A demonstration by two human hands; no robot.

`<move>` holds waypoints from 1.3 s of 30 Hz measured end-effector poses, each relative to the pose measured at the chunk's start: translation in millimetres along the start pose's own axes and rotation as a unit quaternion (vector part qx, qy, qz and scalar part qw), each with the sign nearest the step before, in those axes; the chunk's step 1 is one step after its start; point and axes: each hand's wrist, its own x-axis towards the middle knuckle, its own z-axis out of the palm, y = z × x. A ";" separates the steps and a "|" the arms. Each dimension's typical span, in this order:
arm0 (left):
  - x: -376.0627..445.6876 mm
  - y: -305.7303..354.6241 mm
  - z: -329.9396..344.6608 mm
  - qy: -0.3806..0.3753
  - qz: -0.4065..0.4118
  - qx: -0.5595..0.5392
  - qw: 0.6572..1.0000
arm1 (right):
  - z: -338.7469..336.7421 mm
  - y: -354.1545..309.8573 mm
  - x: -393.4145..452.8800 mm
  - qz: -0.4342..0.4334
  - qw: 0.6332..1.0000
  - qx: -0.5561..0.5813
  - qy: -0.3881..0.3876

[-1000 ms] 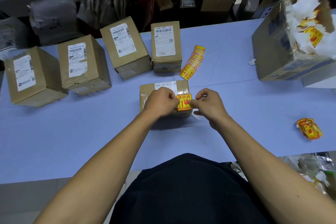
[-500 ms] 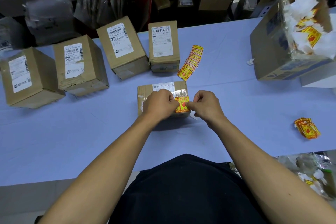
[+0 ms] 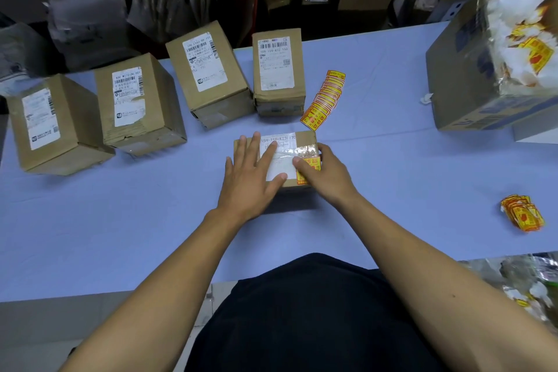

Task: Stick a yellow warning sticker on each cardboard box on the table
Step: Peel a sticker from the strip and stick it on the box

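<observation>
Left hand flat on top of the small box at surface centre, fingers straight and spread. Right hand presses the yellow sticker onto the box's right edge, fingers fairly straight, gripping nothing. Four boxes in a row behind, no yellow visible on them. Sticker strip just behind the box; loose pile far right. Big open carton at right.

large open carton, crumpled backing paper
</observation>
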 end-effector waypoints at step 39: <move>148.7 166.6 2.1 0.002 -0.117 -0.527 0.842 | -187.9 23.5 66.9 0.035 0.974 0.195 0.109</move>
